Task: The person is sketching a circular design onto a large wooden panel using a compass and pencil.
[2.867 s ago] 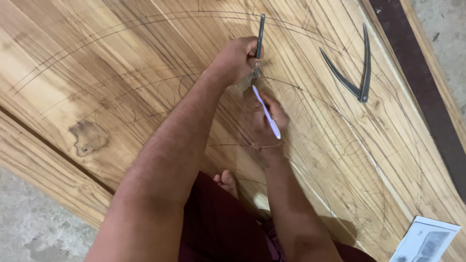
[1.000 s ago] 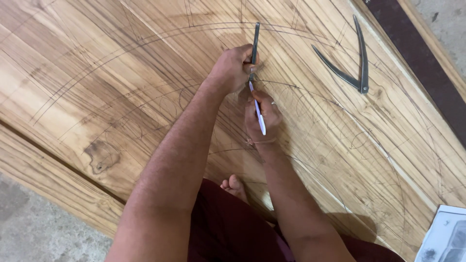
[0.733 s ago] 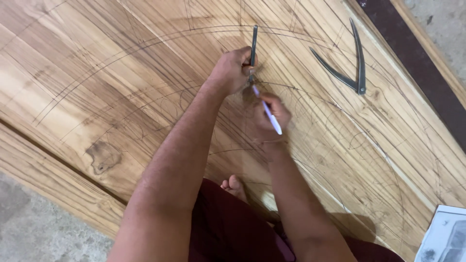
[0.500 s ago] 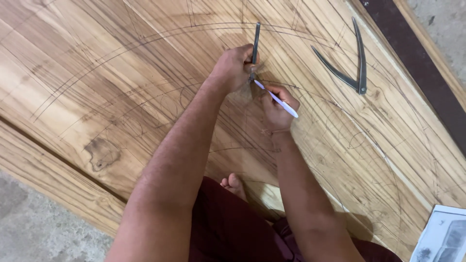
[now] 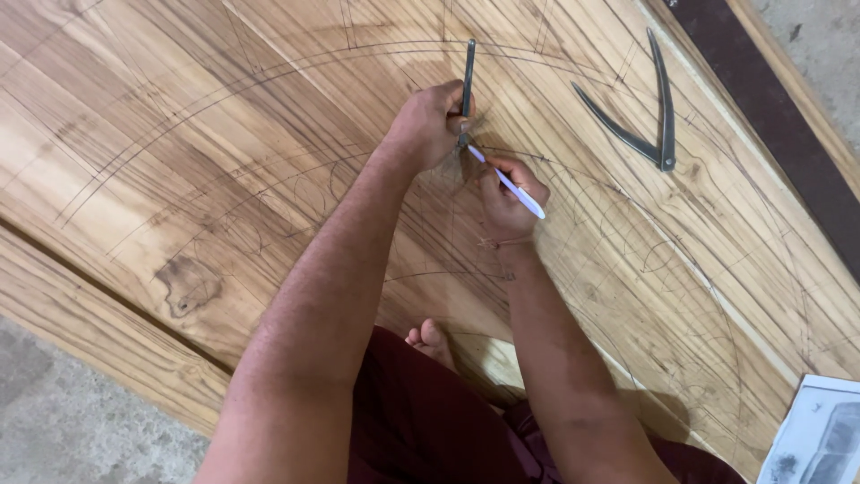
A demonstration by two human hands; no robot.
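Observation:
A wide wooden board with pencilled arcs and petal shapes lies under me. My left hand grips a dark metal tool, a straight leg like a divider's, held upright on the wood. My right hand holds a white and purple pen, its tip touching the board just beside the base of the metal tool. Both hands are close together, almost touching.
An open metal divider lies on the board at the upper right. A dark strip runs along the board's right edge. A printed sheet lies at the lower right. My bare toes rest on the wood; grey concrete floor at lower left.
My right hand has swung the pen from pointing down towards me to slanting right, its tip staying by the metal tool. My left hand has held the tool in place.

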